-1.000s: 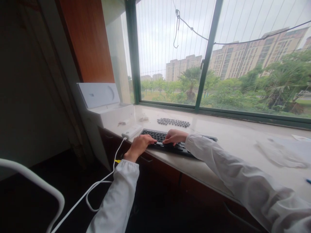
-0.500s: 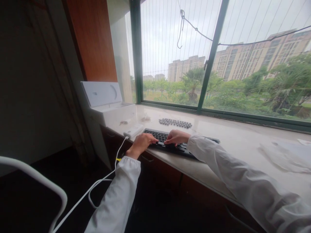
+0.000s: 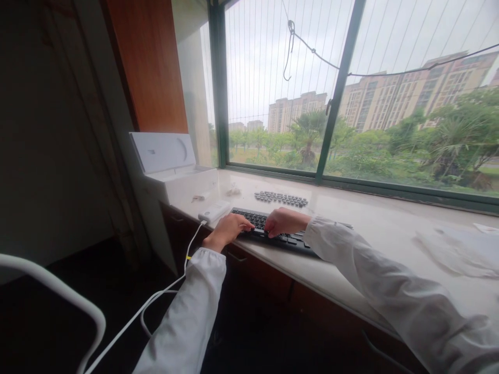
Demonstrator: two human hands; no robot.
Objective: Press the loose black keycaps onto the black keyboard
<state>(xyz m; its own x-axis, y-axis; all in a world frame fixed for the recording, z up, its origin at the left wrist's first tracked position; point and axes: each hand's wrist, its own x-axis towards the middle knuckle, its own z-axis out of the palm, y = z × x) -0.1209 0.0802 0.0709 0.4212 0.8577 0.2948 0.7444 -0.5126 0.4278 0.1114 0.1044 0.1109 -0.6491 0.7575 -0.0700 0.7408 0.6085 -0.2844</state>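
At frame centre our keyboard (image 3: 258,220) slants down-right under left hand (image 3: 229,228) and, mid-length, right hand (image 3: 286,222); we cannot tell either's grip.

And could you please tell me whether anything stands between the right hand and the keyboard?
Nothing visible does: the right hand is already at the keyboard, the left hand is beside it, not between, and the keycaps lie beyond, toward the window.
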